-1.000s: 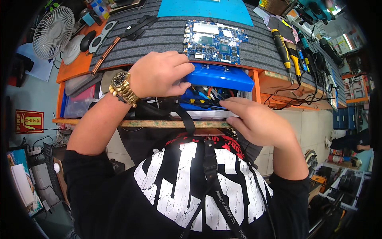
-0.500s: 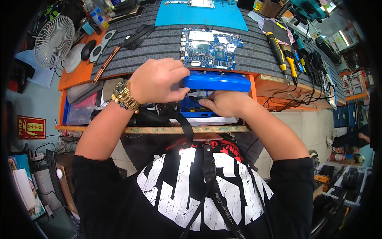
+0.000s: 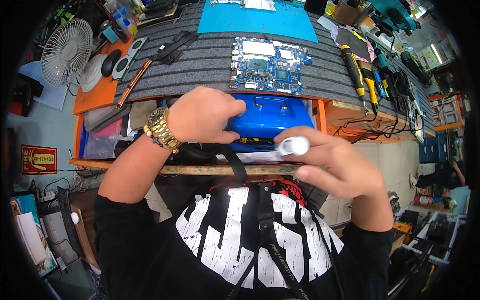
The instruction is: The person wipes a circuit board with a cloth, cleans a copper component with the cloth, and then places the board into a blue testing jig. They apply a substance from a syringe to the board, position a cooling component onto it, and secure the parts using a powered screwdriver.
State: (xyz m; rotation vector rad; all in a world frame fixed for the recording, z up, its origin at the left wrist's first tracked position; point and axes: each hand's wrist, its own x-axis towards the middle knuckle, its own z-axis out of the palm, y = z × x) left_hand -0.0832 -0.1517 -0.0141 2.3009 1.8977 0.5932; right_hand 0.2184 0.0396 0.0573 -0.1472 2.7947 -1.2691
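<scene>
My left hand [image 3: 207,115] grips the left end of the lid of a blue metal toolbox [image 3: 272,120] in the open drawer; the lid is partly down, with a dark gap showing yellow-handled tools [image 3: 250,141] beneath. My right hand [image 3: 335,165], slightly blurred, holds a small white object [image 3: 295,147] with a round end, just right of the box's front edge. Behind them on the grey striped bench mat [image 3: 200,70] lies a blue circuit board [image 3: 267,67].
A white fan [image 3: 67,50], copper heat pipe [image 3: 132,85] and mouse [image 3: 111,65] lie left; screwdrivers [image 3: 355,70] and cables lie right. A cyan mat [image 3: 257,22] lies at the back. The drawer front [image 3: 200,170] crosses before me. A person's leg [image 3: 435,177] is far right.
The lid has come down over most of the box's contents. My right hand has come out of the box with the white object and moved right and toward me.
</scene>
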